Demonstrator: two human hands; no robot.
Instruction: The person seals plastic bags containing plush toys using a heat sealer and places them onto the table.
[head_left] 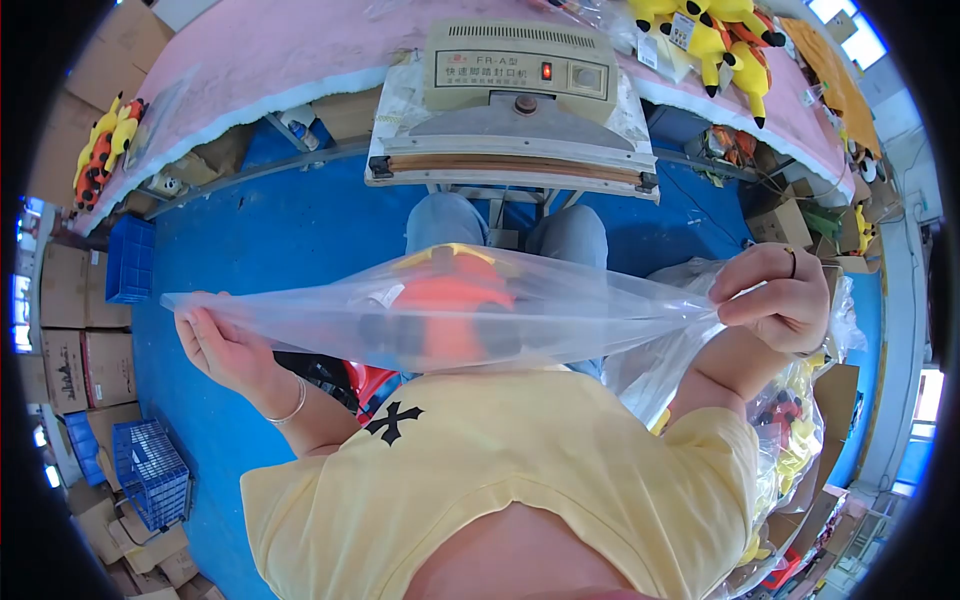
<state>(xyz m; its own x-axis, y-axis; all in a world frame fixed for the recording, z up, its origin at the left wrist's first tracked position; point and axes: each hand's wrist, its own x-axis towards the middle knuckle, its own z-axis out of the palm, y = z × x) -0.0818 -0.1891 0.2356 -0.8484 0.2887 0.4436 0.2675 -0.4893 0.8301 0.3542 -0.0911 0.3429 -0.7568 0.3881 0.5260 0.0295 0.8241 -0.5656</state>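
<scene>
A clear plastic bag (590, 315) is stretched wide across my lap. Inside it lies a red-orange and yellow plush toy (450, 305) with dark patches, blurred by the film. My left hand (225, 345) pinches one end of the bag at the left, and my right hand (775, 298), with a ring on a finger, pinches the opposite end. Just beyond my knees stands a beige heat sealer (520, 70) with its red switch lit. Its long sealing bar (510, 165) faces me, apart from the bag.
Yellow plush toys (710, 40) lie on the pink-covered table (270, 50) at the back right. A few more toys (105, 150) sit at the left end. Bagged toys (790, 410) are beside me on the right. Blue crates (150, 470) and cardboard boxes (70, 285) line the left.
</scene>
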